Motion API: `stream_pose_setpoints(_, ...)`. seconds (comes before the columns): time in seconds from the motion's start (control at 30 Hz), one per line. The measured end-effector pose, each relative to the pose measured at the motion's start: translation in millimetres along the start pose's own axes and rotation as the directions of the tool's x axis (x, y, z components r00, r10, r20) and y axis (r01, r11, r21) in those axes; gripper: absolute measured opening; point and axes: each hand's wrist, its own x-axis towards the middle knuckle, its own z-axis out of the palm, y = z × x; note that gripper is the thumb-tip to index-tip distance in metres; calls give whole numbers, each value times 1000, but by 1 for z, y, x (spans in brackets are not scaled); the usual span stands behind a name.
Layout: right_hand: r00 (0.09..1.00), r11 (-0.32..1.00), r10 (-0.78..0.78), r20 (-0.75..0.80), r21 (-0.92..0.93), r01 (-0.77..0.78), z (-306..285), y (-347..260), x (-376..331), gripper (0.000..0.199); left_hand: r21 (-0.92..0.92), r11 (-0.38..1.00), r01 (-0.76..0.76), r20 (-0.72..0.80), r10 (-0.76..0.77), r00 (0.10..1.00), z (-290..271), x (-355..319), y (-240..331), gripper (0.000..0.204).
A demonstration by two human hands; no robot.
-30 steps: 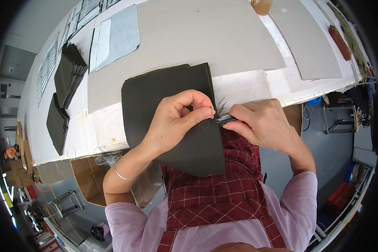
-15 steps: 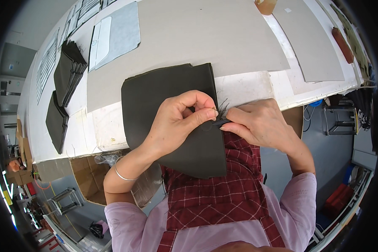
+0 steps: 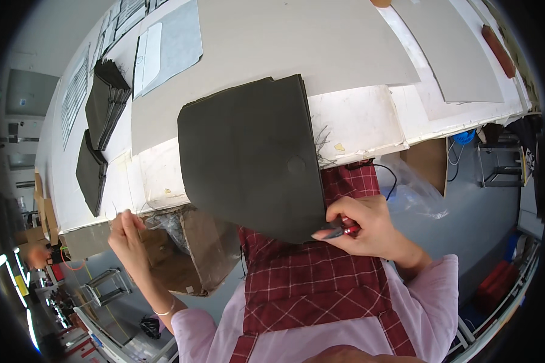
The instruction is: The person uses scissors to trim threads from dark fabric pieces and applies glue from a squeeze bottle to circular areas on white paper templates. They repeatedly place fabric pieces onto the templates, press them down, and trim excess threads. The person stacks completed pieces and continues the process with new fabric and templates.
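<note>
A stack of dark panels [image 3: 248,157], seemingly fabric or leather, lies over the table's front edge and hangs toward my apron. Loose dark threads [image 3: 323,142] stick out along its right side. My right hand [image 3: 369,227] is closed around small thread snips [image 3: 334,233] with a red handle, their metal tip at the stack's lower right corner. Off to the left, by the table's front edge, my left hand [image 3: 128,236] is apart from the stack. Its thumb and fingers are pinched together; whatever they hold is too small to make out.
Two more bundles of dark panels [image 3: 107,106] lie on the table's left. Grey board [image 3: 345,48] covers much of the tabletop, with a pale blue sheet [image 3: 181,36] at the back left. Below the front edge stand an open cardboard box [image 3: 209,251] and a clear plastic bag [image 3: 421,187].
My left hand has left the stack's right edge and swung left to the table edge. My right hand has slid down along the stack with the snips. The red handle now shows.
</note>
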Motion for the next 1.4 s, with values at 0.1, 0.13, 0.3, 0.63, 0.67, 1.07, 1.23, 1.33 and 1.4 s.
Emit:
stream_pose_setpoints(0.1, 999, 998, 33, -34, 51, -31, 11, 1, 0, 30, -365, 916, 167, 105, -137, 985, 14, -24, 24, 18)
stream_pose_setpoints(0.13, 999, 997, 37, -35, 65, -34, 12, 0, -1, 28, -413, 891, 190, 195, -117, 974, 20, -28, 41, 14)
stream_pose_setpoints(0.3, 991, 948, 126, 53, 289, -136, 14, -9, 2, 22, -526, 850, -37, 484, 335, 808, 67, -20, 151, 15)
stream_pose_setpoints(0.63, 959, 955, 195, -206, 262, -138, 26, 28, -9, 35, -403, 814, -418, 432, 572, 697, 113, -10, 207, 30)
stream_pose_setpoints(0.67, 950, 974, 183, -253, 179, -140, 25, 34, -6, 37, -454, 816, -357, 456, 557, 694, 109, -5, 204, 30)
stream_pose_setpoints(1.07, 893, 939, 209, -400, 335, -70, 7, -12, 50, 46, -786, 441, 434, 617, 508, 602, 88, 59, 219, 27)
stream_pose_setpoints(1.23, 889, 943, 271, -370, 286, -169, -9, 0, 55, 46, -897, 297, 326, 434, 467, 770, 114, 72, 203, 16)
stream_pose_setpoints(1.33, 883, 951, 307, -354, 147, -272, -19, 13, 55, 43, -925, 281, -256, -126, 409, 904, 94, 98, 196, 27)
stream_pose_setpoints(1.4, 895, 958, 271, -354, 10, -286, -23, 5, 55, 39, -810, 254, -529, -384, 452, 805, 82, 109, 194, 43)
